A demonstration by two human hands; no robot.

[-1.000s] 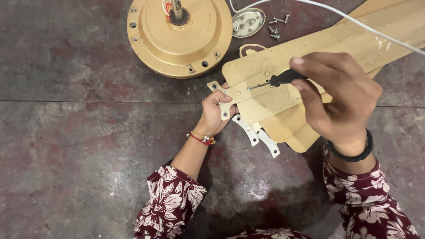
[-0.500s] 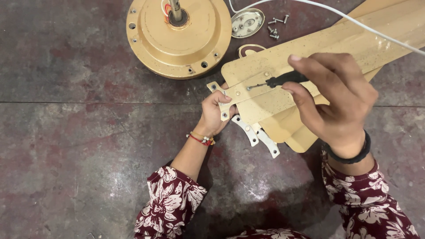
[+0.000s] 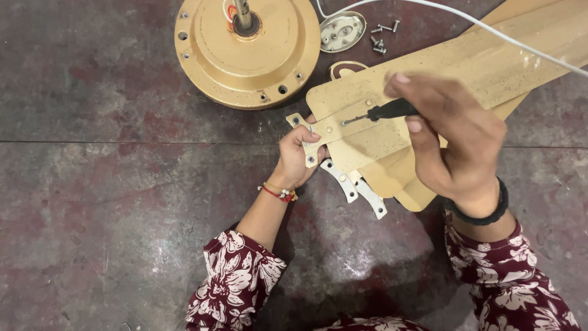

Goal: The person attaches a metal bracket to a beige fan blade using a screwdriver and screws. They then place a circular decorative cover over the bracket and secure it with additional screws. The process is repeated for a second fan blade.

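My left hand [image 3: 297, 158] grips the end of a gold fan blade [image 3: 465, 70] at its metal bracket [image 3: 323, 133], thumb pressed on top. My right hand [image 3: 450, 132] is closed around a black-handled screwdriver [image 3: 383, 112], whose tip rests on a screw in the bracket. The blade lies on top of other gold blades [image 3: 398, 178], and their white brackets [image 3: 355, 187] stick out below my left hand.
A round gold fan motor housing [image 3: 245, 52] with a central shaft sits on the dark stone floor at top. A small metal cap [image 3: 342, 30] and several loose screws [image 3: 380, 37] lie beside it. A white cable [image 3: 490, 30] crosses the blades.
My right hand has shifted slightly with the screwdriver, its fingers blurred from motion. My left hand stays on the bracket.
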